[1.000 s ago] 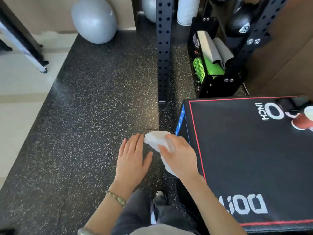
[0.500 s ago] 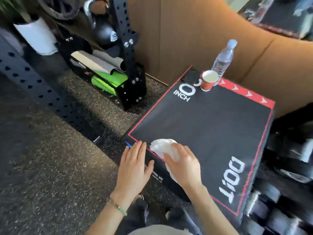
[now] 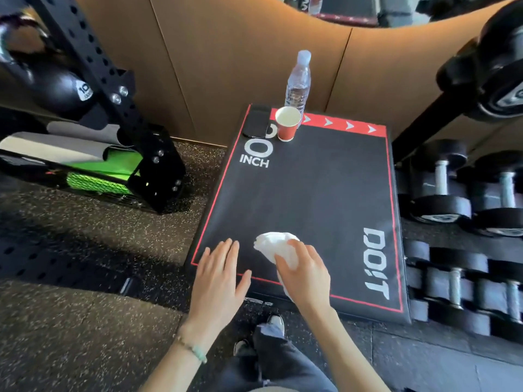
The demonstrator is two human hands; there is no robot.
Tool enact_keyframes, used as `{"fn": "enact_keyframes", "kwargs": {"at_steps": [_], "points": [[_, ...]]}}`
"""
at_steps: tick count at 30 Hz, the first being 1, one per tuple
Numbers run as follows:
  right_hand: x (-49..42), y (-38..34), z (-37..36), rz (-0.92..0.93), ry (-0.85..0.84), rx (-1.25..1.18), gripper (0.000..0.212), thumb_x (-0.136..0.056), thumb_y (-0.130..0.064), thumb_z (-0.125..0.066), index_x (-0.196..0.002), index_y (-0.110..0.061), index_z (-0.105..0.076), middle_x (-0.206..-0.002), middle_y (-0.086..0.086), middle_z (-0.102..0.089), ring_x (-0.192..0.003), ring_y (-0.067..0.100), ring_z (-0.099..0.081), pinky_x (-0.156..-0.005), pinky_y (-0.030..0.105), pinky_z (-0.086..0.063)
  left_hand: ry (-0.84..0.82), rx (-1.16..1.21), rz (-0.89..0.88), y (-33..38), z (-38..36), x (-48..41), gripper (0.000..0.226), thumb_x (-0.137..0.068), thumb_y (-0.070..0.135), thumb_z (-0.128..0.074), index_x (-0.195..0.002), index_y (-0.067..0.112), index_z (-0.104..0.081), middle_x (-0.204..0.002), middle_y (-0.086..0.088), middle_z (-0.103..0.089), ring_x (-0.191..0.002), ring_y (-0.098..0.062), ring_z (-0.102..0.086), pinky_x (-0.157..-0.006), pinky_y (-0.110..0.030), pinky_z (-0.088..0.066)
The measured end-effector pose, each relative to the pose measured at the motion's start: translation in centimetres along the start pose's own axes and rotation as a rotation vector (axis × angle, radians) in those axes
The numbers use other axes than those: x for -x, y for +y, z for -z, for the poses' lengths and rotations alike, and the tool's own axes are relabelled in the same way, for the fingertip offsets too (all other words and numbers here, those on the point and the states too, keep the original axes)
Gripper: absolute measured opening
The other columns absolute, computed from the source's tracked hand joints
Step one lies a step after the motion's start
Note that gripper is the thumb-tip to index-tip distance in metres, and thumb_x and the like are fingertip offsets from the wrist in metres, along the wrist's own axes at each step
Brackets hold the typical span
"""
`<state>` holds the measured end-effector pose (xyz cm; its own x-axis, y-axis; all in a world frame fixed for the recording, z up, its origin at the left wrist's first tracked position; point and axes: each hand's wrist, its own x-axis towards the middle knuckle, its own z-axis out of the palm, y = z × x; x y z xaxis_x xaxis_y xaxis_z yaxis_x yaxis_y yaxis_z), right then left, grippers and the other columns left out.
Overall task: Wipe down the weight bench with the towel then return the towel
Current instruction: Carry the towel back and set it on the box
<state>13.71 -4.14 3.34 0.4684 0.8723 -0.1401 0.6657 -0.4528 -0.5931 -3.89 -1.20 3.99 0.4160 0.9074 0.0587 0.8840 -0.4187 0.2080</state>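
Observation:
A white towel (image 3: 273,243) is bunched up in my right hand (image 3: 304,271), which grips it over the near part of a black padded box (image 3: 311,193) with red edging and white lettering. My left hand (image 3: 219,274) is flat with straight fingers, held over the box's near left corner and holding nothing. Part of the towel is hidden under my right palm. Whether the towel touches the black top, I cannot tell.
A red paper cup (image 3: 287,123), a water bottle (image 3: 298,83) and a black phone (image 3: 256,124) stand at the box's far edge. Dumbbells (image 3: 458,199) fill a rack on the right. A black rack (image 3: 113,89) with a kettlebell (image 3: 60,89) and green items is at left.
The view has swung from the speckled floor onto the box. Both hands now hang over its near edge, the towel farther onto the black top.

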Motion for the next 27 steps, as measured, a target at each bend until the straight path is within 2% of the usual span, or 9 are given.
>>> {"fn": "enact_keyframes", "kwargs": {"at_steps": [5, 9, 12, 14, 17, 19, 23, 25, 27], "points": [[-1.9, 0.9, -1.2, -0.059, -0.098, -0.085, 0.048, -0.09, -0.039, -0.054, -0.134, -0.023, -0.045, -0.129, 0.001, -0.051, -0.117, 0.022, -0.046, -0.09, 0.034, -0.042, -0.005, 0.013, 0.02, 0.5, -0.7, -2.1, 0.061, -0.09, 0.043, -0.037, -0.13, 0.0, -0.054, -0.131, -0.014, -0.057, -0.123, -0.028, -0.052, -0.108, -0.046, -0.034], [-3.4, 3.5, -1.0, 0.007, -0.126, -0.084, 0.033, -0.092, -0.021, -0.052, -0.125, -0.016, -0.053, -0.119, 0.005, -0.057, -0.108, 0.024, -0.048, -0.084, 0.029, -0.039, -0.015, 0.007, 0.035, 1.6, -1.7, -3.8, 0.061, -0.089, 0.043, -0.038, -0.13, 0.0, -0.054, -0.131, -0.015, -0.057, -0.123, -0.028, -0.051, -0.106, -0.049, -0.039], [-4.0, 5.8, -0.8, 0.098, -0.142, -0.058, 0.035, -0.089, -0.012, -0.056, -0.123, -0.014, -0.057, -0.124, 0.001, -0.055, -0.113, 0.021, -0.046, -0.087, 0.019, -0.033, -0.027, 0.011, 0.049, 2.4, -2.5, -4.6, 0.061, -0.089, 0.042, -0.038, -0.13, -0.001, -0.054, -0.131, -0.015, -0.057, -0.123, -0.028, -0.051, -0.106, -0.049, -0.038], [-4.3, 6.5, -0.8, 0.19, -0.161, -0.015, 0.032, -0.085, -0.008, -0.06, -0.116, -0.012, -0.063, -0.119, 0.001, -0.058, -0.11, 0.024, -0.049, -0.088, 0.02, -0.037, -0.045, 0.003, 0.053, 2.7, -3.1, -4.9, 0.061, -0.089, 0.042, -0.038, -0.129, -0.001, -0.055, -0.13, -0.016, -0.057, -0.123, -0.029, -0.052, -0.104, -0.05, -0.04], [-4.8, 6.8, -1.4, 0.365, -0.103, 0.029, 0.022, -0.068, 0.007, -0.069, -0.085, -0.008, -0.069, -0.094, 0.004, -0.065, -0.084, 0.029, -0.058, -0.067, 0.027, -0.051, -0.076, -0.004, 0.053, 2.9, -3.6, -4.8, 0.061, -0.089, 0.041, -0.038, -0.128, -0.001, -0.055, -0.13, -0.015, -0.058, -0.122, -0.029, -0.053, -0.104, -0.05, -0.041], [-5.6, 7.0, -1.4, 0.394, -0.042, 0.062, 0.023, -0.061, 0.011, -0.072, -0.071, -0.008, -0.066, -0.087, 0.005, -0.063, -0.078, 0.029, -0.059, -0.058, 0.027, -0.052, -0.094, -0.02, 0.047, 3.0, -3.7, -5.0, 0.061, -0.089, 0.042, -0.037, -0.128, 0.0, -0.055, -0.13, -0.015, -0.058, -0.122, -0.029, -0.053, -0.104, -0.05, -0.04], [-6.1, 8.4, -1.1, 0.303, 0.051, 0.087, 0.026, -0.052, 0.012, -0.076, -0.061, -0.008, -0.062, -0.082, 0.006, -0.061, -0.072, 0.03, -0.056, -0.058, 0.025, -0.05, -0.117, -0.032, 0.029, 3.1, -4.1, -5.5, 0.06, -0.09, 0.041, -0.036, -0.128, 0.0, -0.056, -0.13, -0.014, -0.058, -0.122, -0.028, -0.053, -0.105, -0.047, -0.038], [-5.3, 9.2, -1.2, 0.231, 0.04, 0.091, 0.024, -0.054, 0.007, -0.078, -0.061, -0.009, -0.061, -0.083, 0.005, -0.059, -0.071, 0.03, -0.056, -0.055, 0.023, -0.047, -0.131, -0.027, 0.01, 3.3, -4.0, -5.8, 0.059, -0.09, 0.041, -0.036, -0.128, 0.0, -0.056, -0.13, -0.014, -0.058, -0.122, -0.027, -0.053, -0.105, -0.048, -0.039], [-4.6, 9.4, -1.1, 0.167, 0.048, 0.097, 0.02, -0.058, -0.001, -0.078, -0.064, -0.01, -0.062, -0.084, 0.004, -0.057, -0.072, 0.03, -0.055, -0.05, 0.027, -0.047, -0.135, -0.023, -0.014, 3.4, -4.0, -6.1, 0.059, -0.09, 0.041, -0.035, -0.128, 0.0, -0.056, -0.13, -0.014, -0.058, -0.122, -0.027, -0.054, -0.105, -0.048, -0.04]]}}
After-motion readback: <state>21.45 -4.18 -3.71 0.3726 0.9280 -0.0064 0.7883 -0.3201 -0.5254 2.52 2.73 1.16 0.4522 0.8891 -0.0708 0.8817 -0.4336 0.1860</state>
